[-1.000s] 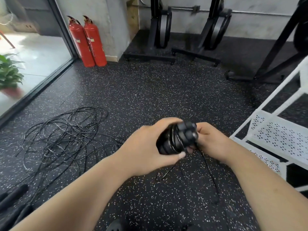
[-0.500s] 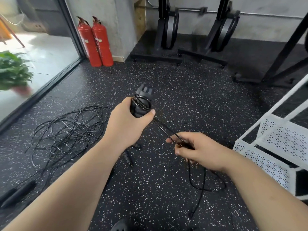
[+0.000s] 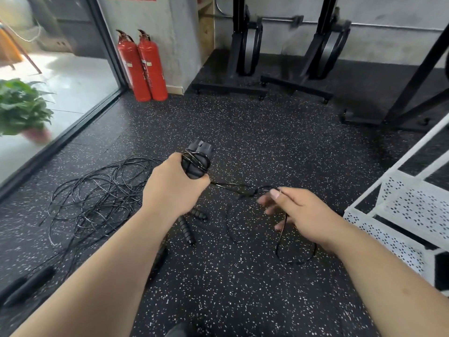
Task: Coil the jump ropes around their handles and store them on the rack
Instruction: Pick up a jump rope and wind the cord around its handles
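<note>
Left hand [image 3: 173, 184] is clamped tight around the paired jump rope handles [image 3: 198, 158], held upright near frame centre, with a few turns of black cord [image 3: 195, 161] already wound on the upper part. The free cord leaves the bundle toward 4 o'clock and runs to the right hand [image 3: 297, 216], whose fingers [image 3: 274, 193] are spread and loose; the cord seems to drape over them, but motion blur means I cannot tell if anything is pinched. Risk one: with that hand slack the line has no tension, so the wraps on the handles could loosen or spring off. Risk two: the slack loop [image 3: 295, 249] on the floor at 5 o'clock could kink or knot when pulled in. Risk three: a loose handle pair [image 3: 187, 227] lies just below the left wrist, and the tangled pile of ropes [image 3: 97, 195] sits at 9 o'clock, near enough that the trailing cord could snag either one. The white rack [image 3: 413, 205] stands at 3 o'clock, no rope visible on it, so storing is not yet done.
</note>
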{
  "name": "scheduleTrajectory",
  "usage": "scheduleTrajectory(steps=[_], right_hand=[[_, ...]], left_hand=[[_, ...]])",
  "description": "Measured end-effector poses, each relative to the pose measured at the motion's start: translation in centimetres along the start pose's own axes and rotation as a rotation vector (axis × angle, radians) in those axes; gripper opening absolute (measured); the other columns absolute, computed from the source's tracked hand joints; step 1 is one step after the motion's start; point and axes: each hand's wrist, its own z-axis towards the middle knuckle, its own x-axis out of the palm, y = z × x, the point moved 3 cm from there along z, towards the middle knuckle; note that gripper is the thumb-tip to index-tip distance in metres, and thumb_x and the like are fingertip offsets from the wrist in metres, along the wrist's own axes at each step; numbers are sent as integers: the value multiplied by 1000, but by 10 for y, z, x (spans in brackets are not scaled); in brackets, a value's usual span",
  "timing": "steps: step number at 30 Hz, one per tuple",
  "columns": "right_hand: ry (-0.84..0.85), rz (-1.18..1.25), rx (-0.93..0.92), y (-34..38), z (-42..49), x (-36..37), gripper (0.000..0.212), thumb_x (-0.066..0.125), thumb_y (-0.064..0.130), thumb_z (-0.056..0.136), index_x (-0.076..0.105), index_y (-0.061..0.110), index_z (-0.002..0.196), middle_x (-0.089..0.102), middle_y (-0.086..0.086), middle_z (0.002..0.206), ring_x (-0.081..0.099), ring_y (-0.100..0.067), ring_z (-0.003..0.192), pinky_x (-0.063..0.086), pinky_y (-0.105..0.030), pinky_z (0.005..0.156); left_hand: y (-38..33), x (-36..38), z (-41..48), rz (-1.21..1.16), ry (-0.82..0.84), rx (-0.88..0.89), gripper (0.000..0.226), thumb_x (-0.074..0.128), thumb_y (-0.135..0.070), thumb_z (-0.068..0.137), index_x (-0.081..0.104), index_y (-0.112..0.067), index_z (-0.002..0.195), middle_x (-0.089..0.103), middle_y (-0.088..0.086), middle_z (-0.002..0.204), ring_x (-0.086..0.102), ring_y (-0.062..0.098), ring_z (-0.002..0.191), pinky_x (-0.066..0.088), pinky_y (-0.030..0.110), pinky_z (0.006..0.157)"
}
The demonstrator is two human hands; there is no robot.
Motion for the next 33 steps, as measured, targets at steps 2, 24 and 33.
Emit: scheduleTrajectory(steps=[2, 24, 33], right_hand=[[-96, 33, 4, 1, 1, -7, 38, 46, 41, 112, 79, 28, 98, 76, 10, 90, 69, -14, 77, 60, -34, 65], [-507, -307, -141, 12, -8, -40, 9, 69, 40, 101, 70, 44, 109, 71, 22, 102, 64, -2, 98, 47, -26, 80], [-129, -472, -166, 31, -13, 1, 51, 64, 49, 102, 49, 50, 151, 49, 33, 146, 52, 21, 97, 45, -28, 101]], left_hand=[[2, -2, 2, 34, -26, -15, 31, 73, -48, 80, 54, -27, 93, 68, -4, 84, 65, 21, 76, 51, 35, 65], [2, 6, 2, -173, 114, 16, 25, 78, -31, 78, 60, -20, 93, 68, -2, 83, 62, 20, 74, 43, 34, 63], [-10, 19, -3, -507, 304, -4, 20, 78, -13, 82, 59, -20, 80, 57, -4, 64, 54, 19, 64, 46, 38, 68]])
